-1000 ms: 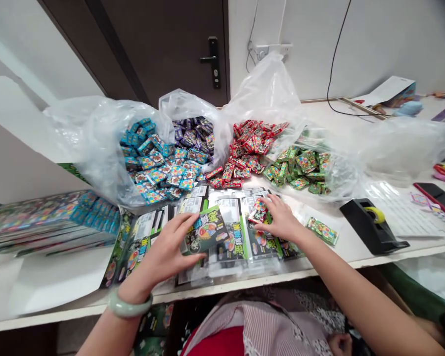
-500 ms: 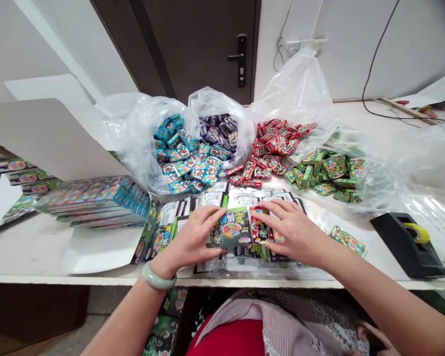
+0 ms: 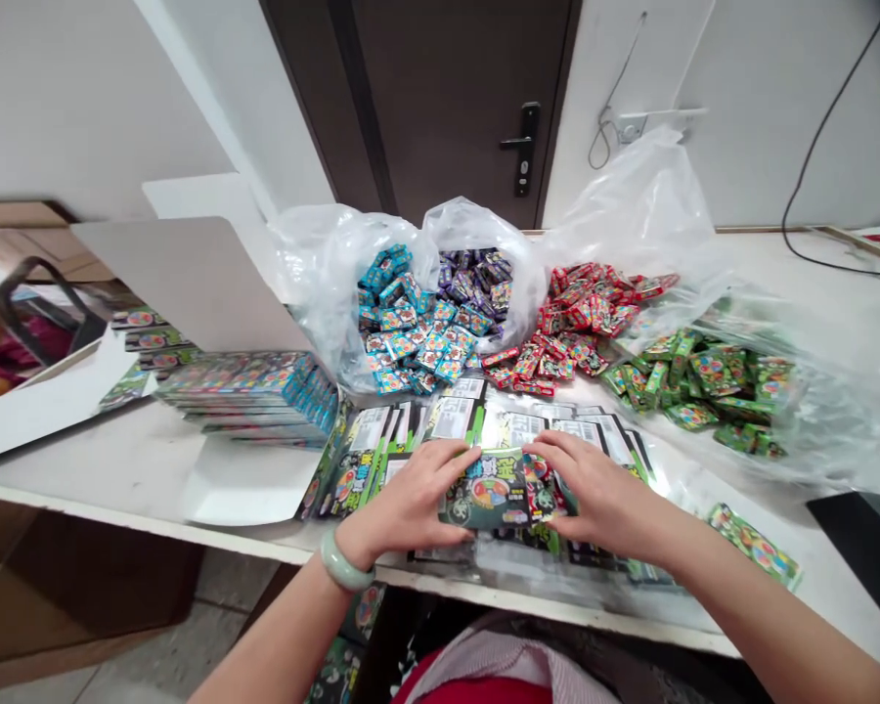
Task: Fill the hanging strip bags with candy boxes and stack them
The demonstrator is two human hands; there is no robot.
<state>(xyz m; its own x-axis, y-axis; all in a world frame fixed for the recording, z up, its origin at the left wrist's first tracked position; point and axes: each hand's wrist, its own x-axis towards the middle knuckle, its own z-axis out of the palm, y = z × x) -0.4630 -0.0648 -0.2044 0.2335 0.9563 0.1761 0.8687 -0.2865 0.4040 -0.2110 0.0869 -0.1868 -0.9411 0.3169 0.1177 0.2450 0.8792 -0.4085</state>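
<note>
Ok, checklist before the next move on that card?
Card held: ok, left hand and right hand both on it.
Small packets by right hand: cannot tell, partly hidden.
Red packets: not ok, spilling from bag onto table.
Loose green packet: not ok, lying apart from green pile.
Card stack: ok, squared, clear of both hands.

Nothing is reading clearly — the black-and-green card [image 3: 488,491] is showing big stylized lettering, too blurred to make out, and the white panels [image 3: 451,418] are carrying print too small to tell.
</note>
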